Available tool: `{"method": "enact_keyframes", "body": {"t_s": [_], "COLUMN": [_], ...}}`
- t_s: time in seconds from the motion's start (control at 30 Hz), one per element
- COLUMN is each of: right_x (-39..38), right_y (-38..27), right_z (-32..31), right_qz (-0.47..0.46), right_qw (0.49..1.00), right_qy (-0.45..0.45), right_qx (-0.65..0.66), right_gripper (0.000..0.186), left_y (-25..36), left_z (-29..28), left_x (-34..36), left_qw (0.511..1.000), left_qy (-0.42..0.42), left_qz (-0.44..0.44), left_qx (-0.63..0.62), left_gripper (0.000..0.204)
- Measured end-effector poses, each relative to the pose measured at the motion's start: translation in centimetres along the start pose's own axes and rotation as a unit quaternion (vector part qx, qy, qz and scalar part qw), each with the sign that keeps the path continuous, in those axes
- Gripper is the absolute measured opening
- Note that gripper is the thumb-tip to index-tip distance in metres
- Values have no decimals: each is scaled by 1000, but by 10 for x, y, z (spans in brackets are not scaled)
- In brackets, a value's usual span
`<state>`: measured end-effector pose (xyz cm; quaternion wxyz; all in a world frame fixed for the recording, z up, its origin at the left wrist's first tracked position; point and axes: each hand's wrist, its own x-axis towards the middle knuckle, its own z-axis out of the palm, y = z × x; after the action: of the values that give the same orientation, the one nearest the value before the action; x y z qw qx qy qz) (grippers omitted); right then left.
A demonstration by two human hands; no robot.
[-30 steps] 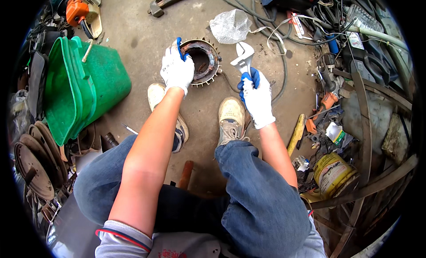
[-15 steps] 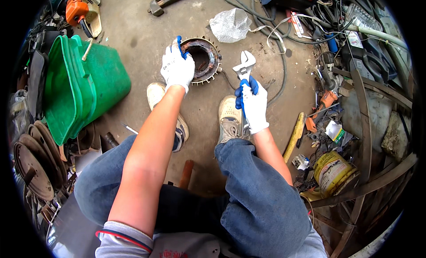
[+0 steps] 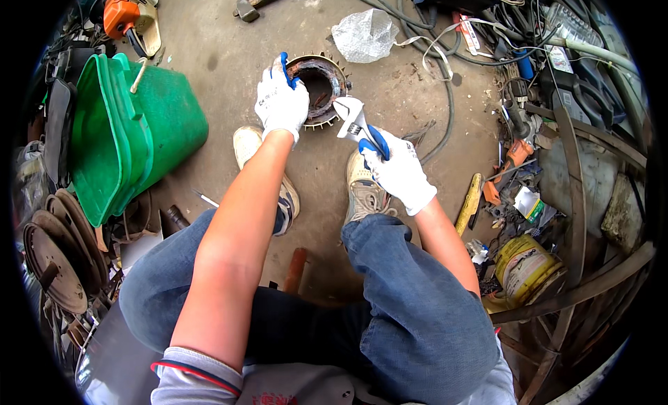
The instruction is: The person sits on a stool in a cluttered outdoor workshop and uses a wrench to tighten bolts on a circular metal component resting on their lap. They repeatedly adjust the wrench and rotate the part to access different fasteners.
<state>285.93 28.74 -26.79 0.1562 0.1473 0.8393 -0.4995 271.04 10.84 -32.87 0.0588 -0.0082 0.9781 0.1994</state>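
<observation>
My left hand (image 3: 282,99), in a white glove with blue palm, grips the left rim of a round rusty metal housing (image 3: 320,65) with a spiky toothed edge, lying on the concrete floor. Its fingers are curled over the rim. My right hand (image 3: 395,167), gloved alike, is closed round the handle of a silver adjustable wrench (image 3: 351,115). The wrench head tilts up and left, at the housing's lower right; whether they touch I cannot tell. A shoe stands below each hand.
A green bucket (image 3: 149,133) is at left, a hammer (image 3: 247,8) at the top, a crumpled plastic bag (image 3: 362,35) beside hoses (image 3: 449,106). Tools, scrap strips (image 3: 574,189) and a yellow can (image 3: 529,269) crowd the right; rusty discs (image 3: 59,262) lie lower left.
The wrench head has moved down and left toward the housing and tilted further left, as my right hand turned. My left hand stays on the rim.
</observation>
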Motion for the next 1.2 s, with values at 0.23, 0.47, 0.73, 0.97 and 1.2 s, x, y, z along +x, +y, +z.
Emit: {"method": "enact_keyframes", "body": {"t_s": [0.23, 0.47, 0.73, 0.97, 1.2], "right_x": [16, 12, 29, 25, 25], "right_y": [17, -2, 18, 18, 29], "right_z": [-27, -45, -41, -32, -34], "right_qz": [-46, -71, -128, -118, -170], "right_qw": [956, 954, 898, 895, 892], "right_qy": [75, 15, 42, 61, 69], "right_qx": [-280, -289, -419, -426, -412], "right_gripper": [38, 51, 42, 34, 30], "left_y": [18, 10, 11, 7, 6], "left_z": [-4, -3, -3, -2, 2], "left_x": [-4, -3, -1, -1, -1], "left_qw": [1000, 1000, 999, 999, 999], "left_qy": [-20, -19, -8, -33, -11], "left_qz": [-4, -17, 1, -5, 13], "left_qx": [-23, -15, -36, -20, -37], "left_gripper": [57, 58, 57, 59, 58]}}
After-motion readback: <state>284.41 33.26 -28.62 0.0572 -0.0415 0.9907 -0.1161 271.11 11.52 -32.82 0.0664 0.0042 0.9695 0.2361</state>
